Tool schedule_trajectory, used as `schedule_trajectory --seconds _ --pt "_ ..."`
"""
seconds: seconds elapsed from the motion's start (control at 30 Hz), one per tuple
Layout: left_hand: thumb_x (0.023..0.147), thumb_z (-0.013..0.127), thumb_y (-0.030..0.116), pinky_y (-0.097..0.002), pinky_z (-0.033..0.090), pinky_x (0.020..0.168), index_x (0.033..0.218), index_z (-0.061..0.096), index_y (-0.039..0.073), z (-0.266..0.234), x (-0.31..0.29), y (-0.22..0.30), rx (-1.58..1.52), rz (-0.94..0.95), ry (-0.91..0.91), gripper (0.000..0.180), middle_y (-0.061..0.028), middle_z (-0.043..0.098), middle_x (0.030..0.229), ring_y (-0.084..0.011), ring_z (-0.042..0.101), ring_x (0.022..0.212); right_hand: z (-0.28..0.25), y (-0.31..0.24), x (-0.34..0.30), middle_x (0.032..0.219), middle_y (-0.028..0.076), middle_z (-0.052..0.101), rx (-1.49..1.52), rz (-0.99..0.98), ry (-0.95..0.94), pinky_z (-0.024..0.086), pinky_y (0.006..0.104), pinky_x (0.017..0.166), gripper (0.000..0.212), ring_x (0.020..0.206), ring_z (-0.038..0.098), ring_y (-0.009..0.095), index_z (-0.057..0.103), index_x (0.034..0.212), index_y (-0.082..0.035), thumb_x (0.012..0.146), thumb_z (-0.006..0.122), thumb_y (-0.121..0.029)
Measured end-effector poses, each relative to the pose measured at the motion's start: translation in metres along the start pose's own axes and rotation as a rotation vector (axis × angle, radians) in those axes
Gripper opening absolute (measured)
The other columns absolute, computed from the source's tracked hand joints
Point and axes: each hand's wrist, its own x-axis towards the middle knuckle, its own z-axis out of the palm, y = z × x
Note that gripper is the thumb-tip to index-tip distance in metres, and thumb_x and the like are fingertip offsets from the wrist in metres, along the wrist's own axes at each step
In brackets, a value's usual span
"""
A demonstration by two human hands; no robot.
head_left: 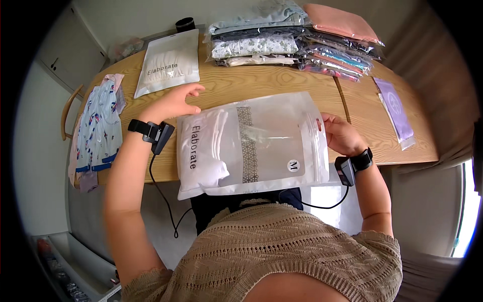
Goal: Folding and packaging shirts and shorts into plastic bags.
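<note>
Knit top (282,241) nearest. At table (372,121) front edge, right hand (344,135) holds pouch (274,136) by handle end; left hand (173,104) spreads wide. Likely light, soft, slippery; grip rim.

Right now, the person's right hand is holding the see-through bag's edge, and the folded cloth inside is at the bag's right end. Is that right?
Not quite: the folded cloth is at the left end of the bag, as the head view shows. The right hand does hold the bag's edge.
</note>
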Motion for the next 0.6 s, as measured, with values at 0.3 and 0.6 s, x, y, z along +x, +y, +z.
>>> schedule_trajectory --seconds 0.3,0.6 --pt "0.090 0.059 0.029 -0.0274 0.050 0.066 0.125 0.049 0.003 0.066 -0.116 -0.020 -0.361 -0.631 0.269 0.044 -0.0097 0.058 0.098 -0.0146 0.057 0.080 0.014 0.019 0.034 0.144 0.021 0.031 0.085 0.519 -0.518 0.038 0.0369 0.104 0.093 0.129 0.039 0.030 0.002 0.148 -0.012 0.082 0.068 -0.019" --pt "0.094 0.053 0.017 -0.0209 0.043 0.072 0.134 0.041 0.006 0.105 -0.107 0.000 -0.847 -0.430 0.442 0.044 -0.0015 0.051 0.100 -0.0072 0.048 0.082 0.095 0.037 0.088 0.147 0.015 0.028 -1.206 -0.340 -0.824 0.028 0.0391 0.109 0.071 0.134 0.031 0.030 0.030 0.143 -0.010 0.082 0.066 -0.009"
